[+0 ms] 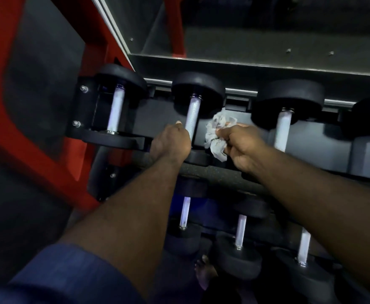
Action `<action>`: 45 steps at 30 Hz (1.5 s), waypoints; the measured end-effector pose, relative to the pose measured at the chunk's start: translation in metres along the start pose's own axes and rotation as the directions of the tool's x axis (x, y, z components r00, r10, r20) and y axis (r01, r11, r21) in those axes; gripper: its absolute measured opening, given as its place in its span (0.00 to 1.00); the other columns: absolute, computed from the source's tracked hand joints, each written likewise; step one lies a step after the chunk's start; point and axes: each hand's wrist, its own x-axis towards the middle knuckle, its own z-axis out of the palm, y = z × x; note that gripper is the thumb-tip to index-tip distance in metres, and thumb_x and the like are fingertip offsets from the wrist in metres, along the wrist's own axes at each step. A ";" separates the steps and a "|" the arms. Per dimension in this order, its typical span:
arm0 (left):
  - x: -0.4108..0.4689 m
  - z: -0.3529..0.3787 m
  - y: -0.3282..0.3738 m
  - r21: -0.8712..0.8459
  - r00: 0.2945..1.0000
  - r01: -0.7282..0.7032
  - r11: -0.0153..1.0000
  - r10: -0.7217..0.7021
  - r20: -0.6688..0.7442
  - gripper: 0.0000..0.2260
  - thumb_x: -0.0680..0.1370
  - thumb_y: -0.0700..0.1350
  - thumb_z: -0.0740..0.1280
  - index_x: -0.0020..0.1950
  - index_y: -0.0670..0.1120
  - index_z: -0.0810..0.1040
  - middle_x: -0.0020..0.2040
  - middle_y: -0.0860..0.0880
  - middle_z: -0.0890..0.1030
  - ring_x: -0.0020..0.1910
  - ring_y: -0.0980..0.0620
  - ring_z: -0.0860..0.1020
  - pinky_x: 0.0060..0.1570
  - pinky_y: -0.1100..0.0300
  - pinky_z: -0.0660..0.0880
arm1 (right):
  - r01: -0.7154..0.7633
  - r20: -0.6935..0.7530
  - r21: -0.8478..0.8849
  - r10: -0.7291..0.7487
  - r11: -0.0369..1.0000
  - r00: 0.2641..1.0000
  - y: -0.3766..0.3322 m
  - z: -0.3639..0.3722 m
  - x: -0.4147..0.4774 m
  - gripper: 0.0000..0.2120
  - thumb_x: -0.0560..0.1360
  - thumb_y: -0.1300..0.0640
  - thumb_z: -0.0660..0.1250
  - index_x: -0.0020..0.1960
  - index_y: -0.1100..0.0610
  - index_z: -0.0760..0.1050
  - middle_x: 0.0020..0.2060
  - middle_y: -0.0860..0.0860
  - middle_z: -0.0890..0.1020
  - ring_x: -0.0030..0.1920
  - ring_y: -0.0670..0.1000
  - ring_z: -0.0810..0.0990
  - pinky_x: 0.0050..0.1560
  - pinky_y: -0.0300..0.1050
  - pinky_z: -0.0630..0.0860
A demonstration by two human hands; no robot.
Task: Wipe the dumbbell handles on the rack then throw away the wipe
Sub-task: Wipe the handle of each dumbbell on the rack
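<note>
L hand prob. gripping dumbbell handle, R hand holding wipe

The dumbbell heads are matte black. Each handle is silvery white with a fine cross-hatched knurl. The lower handles carry a bluish-violet tinge. The wipe is pale grey-white, mottled with darker creases. The rack is black to dark grey. The frame at left is bright red. The sleeve is dark blue. The strip under the top tier is dark with fine pale speckles.
</note>
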 end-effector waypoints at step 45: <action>-0.001 -0.002 -0.001 0.000 0.993 -0.114 0.993 0.114 0.005 0.28 0.85 0.67 0.45 0.64 0.49 0.73 0.63 0.40 0.80 0.63 0.38 0.77 0.56 0.45 0.68 | 0.144 -0.091 -0.615 -0.252 0.775 0.963 0.039 0.052 0.039 0.01 0.69 0.61 0.75 0.41 0.57 0.83 0.37 0.51 0.85 0.38 0.49 0.83 0.31 0.38 0.73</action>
